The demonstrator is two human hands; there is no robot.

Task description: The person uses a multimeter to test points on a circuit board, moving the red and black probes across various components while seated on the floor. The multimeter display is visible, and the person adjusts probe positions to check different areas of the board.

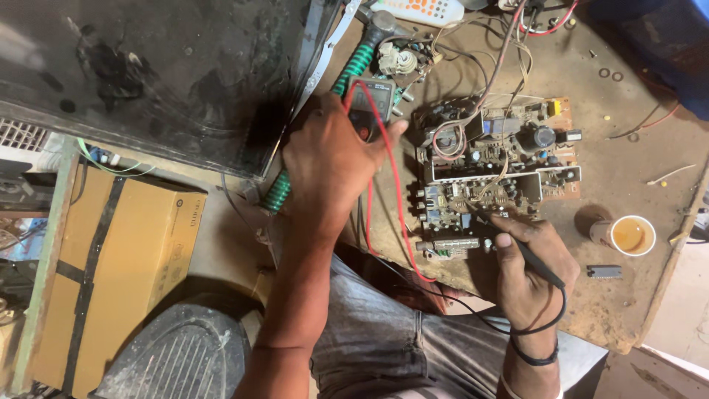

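Note:
My left hand [329, 159] grips a small dark multimeter [373, 103] near the top middle, with its thumb across the front. A red lead [395, 199] runs from the meter down toward my lap. My right hand [532, 266] holds a black test probe [517, 247] like a pen. The probe's tip rests on the lower edge of a populated circuit board [495, 166] lying on the brown workbench [613, 148]. A black lead loops from the probe around my right wrist.
A large dark panel [148, 74] lies tilted at the upper left. A hammer with a green wrapped handle [347, 77] lies beside it. A paper cup of brownish liquid [631, 235] stands right of the board. A cardboard box [118, 258] sits at the lower left.

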